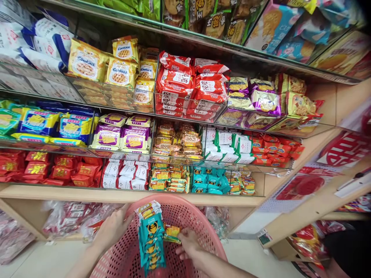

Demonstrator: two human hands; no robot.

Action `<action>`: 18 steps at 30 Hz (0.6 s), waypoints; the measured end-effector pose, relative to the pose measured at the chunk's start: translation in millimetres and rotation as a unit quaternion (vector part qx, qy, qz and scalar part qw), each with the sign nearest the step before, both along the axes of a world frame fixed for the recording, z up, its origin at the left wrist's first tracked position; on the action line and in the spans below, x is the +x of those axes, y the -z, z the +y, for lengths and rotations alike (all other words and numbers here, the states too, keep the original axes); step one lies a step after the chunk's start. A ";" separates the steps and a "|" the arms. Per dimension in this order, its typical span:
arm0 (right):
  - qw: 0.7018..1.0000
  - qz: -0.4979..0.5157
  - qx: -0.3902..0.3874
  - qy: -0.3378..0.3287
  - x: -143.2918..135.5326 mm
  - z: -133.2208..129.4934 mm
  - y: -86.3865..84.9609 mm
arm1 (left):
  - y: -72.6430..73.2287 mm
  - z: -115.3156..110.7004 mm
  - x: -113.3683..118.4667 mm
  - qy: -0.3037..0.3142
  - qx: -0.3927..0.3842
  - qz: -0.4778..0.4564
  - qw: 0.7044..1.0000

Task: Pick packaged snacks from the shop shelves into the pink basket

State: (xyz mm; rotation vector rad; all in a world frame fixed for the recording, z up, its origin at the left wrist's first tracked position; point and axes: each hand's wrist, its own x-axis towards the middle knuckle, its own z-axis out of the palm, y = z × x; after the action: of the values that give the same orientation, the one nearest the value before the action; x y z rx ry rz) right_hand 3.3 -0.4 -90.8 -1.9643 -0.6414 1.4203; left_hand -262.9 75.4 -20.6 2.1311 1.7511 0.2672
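1. The left hand (111,229) lies at the left side of the pink basket (213,231), its fingers reaching over the rim near the teal packets (152,239). How tightly its grip is closed, and whether it presses on the rim, I cannot tell.
2. The right hand (189,247) is over the inside of the basket, its grip pinching the right end of a small yellow-and-green packet (172,233) between thumb and fingers.
3. The teal packets form a long overlapping column over the basket's opening, with a pale, yellow-marked packet (149,210) at the top end. The yellow-and-green packet is just beside the column, on its right; whether they touch is unclear.
4. The basket has perforated walls and stands in front of a wooden ledge (66,193).
5. Above the ledge, the lowest row of clear-fronted bins holds red packets (36,170), white-and-red packets (127,173), yellow-and-green ones and teal ones (208,180).
6. Higher rows hold yellow cookie packets (87,61), large red-and-white packets (181,79) and purple-and-cream packets (107,135).
7. Plastic-wrapped goods (69,218) lie beneath the ledge, left of the basket.
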 end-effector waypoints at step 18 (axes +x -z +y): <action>0.995 0.090 0.023 0.041 0.4 -10.0 -11.5 | 1.1 -0.2 0.5 -0.003 0.003 0.019 1.000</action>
State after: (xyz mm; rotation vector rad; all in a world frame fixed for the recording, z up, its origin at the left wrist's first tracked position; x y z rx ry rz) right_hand 3.7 -10.4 -79.3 -1.7810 -0.5013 1.4970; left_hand -262.4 75.2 -21.7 2.1492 1.7797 0.2364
